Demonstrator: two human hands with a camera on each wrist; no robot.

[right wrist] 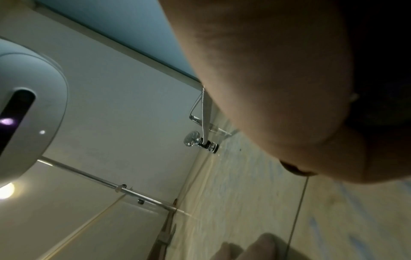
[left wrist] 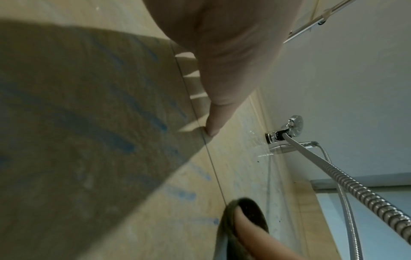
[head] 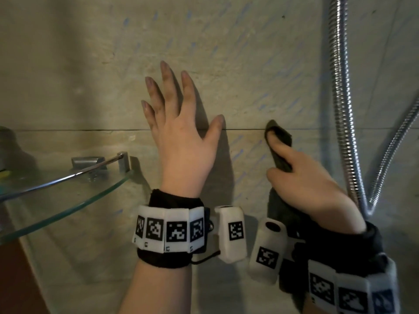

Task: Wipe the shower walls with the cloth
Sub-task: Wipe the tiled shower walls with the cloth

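The beige tiled shower wall (head: 249, 53) carries faint blue streaks. My left hand (head: 179, 123) lies flat on it with fingers spread, thumb near the horizontal grout line. To its right, my right hand (head: 301, 177) holds a dark green cloth (head: 280, 137) against the wall, the thumb lying over the cloth's top and the rest of the cloth hanging under the palm. In the left wrist view the left thumb (left wrist: 213, 123) touches the grout line and the cloth (left wrist: 246, 209) shows below. The right wrist view is mostly filled by my palm (right wrist: 278, 88).
A curved glass corner shelf (head: 68, 205) with a chrome rail juts out at lower left. Two chrome shower hoses (head: 342, 109) hang at the right. The hose fitting (left wrist: 286, 130) sits on the wall above. A white water heater (right wrist: 26, 114) hangs overhead.
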